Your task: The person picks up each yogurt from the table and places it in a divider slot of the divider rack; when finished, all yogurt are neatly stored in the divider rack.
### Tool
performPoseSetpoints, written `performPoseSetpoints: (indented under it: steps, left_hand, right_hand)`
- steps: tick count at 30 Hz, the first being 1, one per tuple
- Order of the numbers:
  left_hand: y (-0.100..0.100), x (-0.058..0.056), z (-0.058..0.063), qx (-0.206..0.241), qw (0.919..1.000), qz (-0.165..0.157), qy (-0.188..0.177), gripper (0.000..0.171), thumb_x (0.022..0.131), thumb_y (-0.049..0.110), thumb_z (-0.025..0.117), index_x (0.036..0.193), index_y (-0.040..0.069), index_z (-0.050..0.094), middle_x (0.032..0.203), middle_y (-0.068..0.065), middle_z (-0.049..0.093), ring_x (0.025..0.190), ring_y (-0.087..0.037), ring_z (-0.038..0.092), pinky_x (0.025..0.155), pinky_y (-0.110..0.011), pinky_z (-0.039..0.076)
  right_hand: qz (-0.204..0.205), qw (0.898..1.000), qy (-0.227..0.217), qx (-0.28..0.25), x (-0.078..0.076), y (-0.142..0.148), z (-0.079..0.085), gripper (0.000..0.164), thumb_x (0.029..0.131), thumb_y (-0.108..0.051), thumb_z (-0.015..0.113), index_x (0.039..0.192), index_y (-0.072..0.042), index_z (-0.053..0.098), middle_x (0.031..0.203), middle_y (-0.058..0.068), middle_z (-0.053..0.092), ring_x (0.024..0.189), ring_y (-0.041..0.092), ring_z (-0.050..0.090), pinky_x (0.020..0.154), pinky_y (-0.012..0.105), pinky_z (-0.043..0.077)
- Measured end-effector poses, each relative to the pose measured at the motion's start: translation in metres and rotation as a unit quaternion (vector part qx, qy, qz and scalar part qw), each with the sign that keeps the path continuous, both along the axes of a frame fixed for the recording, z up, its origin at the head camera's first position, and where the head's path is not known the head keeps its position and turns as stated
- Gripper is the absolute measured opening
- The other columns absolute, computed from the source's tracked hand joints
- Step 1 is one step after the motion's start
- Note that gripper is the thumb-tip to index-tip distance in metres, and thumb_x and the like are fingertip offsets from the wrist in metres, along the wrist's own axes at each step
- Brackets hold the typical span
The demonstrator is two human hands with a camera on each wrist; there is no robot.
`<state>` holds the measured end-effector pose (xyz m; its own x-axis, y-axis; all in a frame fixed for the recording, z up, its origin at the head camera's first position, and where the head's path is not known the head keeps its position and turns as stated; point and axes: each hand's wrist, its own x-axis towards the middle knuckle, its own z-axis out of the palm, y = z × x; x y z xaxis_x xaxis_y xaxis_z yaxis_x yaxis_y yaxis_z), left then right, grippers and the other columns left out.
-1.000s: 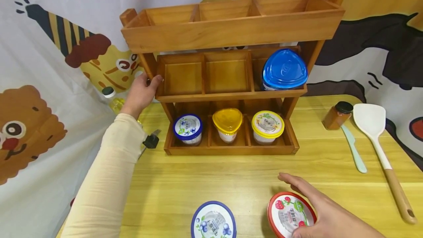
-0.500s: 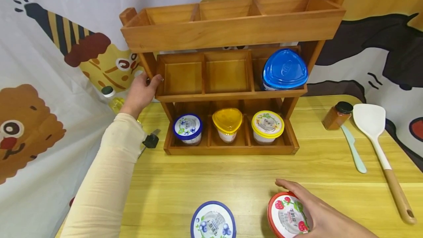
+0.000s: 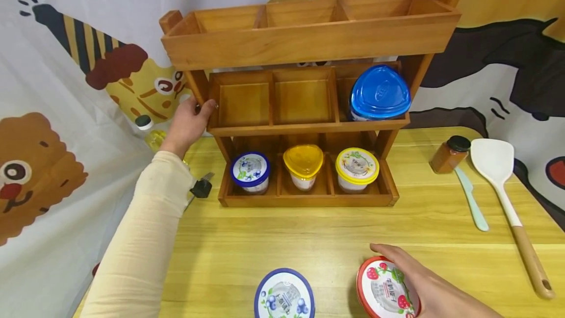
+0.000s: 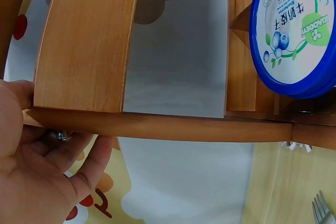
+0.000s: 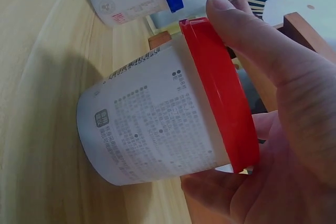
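In the head view my left hand (image 3: 190, 124) grips the left upright of a wooden three-tier shelf (image 3: 309, 45). Thumb and fingers lie on opposite sides of that wood in the left wrist view. My right hand (image 3: 434, 283) curls round a white strawberry tub with a red lid (image 3: 384, 286), standing on the table at the front right. In the right wrist view its thumb passes the lid's rim while other fingers reach behind the tub (image 5: 152, 114). Left of it stands a blueberry tub with a blue-rimmed lid (image 3: 284, 296), cut off by the frame's lower edge.
A blue-lidded tub (image 3: 380, 93) sits in the middle tier's right compartment. The bottom tier holds a blueberry tub (image 3: 250, 170), a yellow triangular-lidded tub (image 3: 303, 163) and a yellow-rimmed tub (image 3: 357, 167). Rightward lie a spice jar (image 3: 450, 155), a pale green knife (image 3: 472, 200) and a spatula (image 3: 503, 185).
My right hand has shifted slightly left and closer round the red-lidded tub, covering more of the lid's right side. The left hand and the shelf stay where they were.
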<state>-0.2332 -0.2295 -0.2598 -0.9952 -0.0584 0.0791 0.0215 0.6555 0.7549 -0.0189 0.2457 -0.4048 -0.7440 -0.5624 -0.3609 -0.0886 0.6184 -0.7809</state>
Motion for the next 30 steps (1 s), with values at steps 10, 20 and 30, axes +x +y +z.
performPoseSetpoints:
  steps: [10,20,30]
  left_hand:
    - [-0.001,0.0,0.0,-0.004,1.0,-0.001,-0.002,0.065,0.104,0.051,0.036,0.148,0.004,0.036,0.142,-0.022,0.049,0.126,-0.033,0.05,0.11,-0.051,0.038]
    - [-0.001,0.0,0.0,-0.002,1.0,-0.003,-0.001,0.066,0.103,0.051,0.036,0.15,0.004,0.034,0.143,-0.021,0.048,0.127,-0.033,0.049,0.11,-0.051,0.038]
    - [-0.001,0.0,0.0,-0.006,1.0,-0.002,0.005,0.063,0.104,0.049,0.037,0.148,0.004,0.036,0.142,-0.021,0.049,0.126,-0.032,0.05,0.109,-0.051,0.039]
  right_hand:
    - [-0.023,0.999,0.008,0.031,-0.001,-0.007,0.008,0.096,0.079,-0.042,0.08,0.153,-0.032,0.019,0.154,0.016,0.027,0.123,0.03,0.042,0.093,0.048,0.05]
    - [-0.048,0.998,-0.015,0.033,-0.004,-0.01,0.012,0.093,0.081,-0.041,0.079,0.153,-0.025,0.022,0.151,0.016,0.031,0.122,0.034,0.042,0.093,0.064,0.046]
    - [-0.056,0.997,0.015,0.052,-0.004,-0.013,0.019,0.097,0.078,-0.045,0.081,0.153,-0.026,0.022,0.149,0.014,0.035,0.121,0.032,0.043,0.094,0.063,0.046]
